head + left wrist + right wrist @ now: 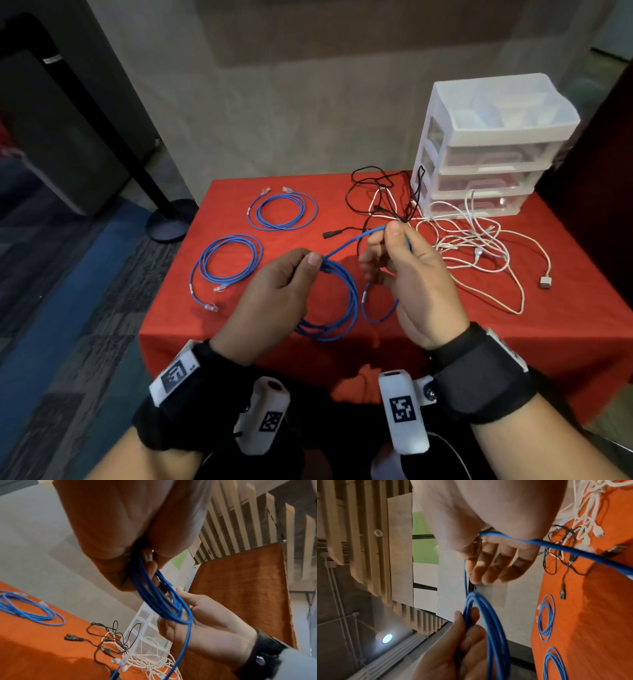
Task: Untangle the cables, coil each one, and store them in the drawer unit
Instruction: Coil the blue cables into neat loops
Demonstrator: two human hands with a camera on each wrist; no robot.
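Above the near part of the red table, my left hand (287, 274) pinches the top of a half-wound blue cable coil (339, 305), whose loops hang down from my fingers (120, 561). My right hand (400, 260) pinches the loose run of the same blue cable (565, 547) between thumb and fingers, and a short free end loops below it. Two finished blue coils (282, 210) (227, 262) lie flat at the table's left. A tangle of black cable (380, 202) and white cables (472, 246) lies before the white drawer unit (489, 147) at the back right.
The red cloth (191, 308) drops off at the table's front and left edges. A black stand base (169, 219) sits on the carpet at the far left corner. The drawer unit's three clear drawers appear closed. A white plug (544, 282) lies at the right.
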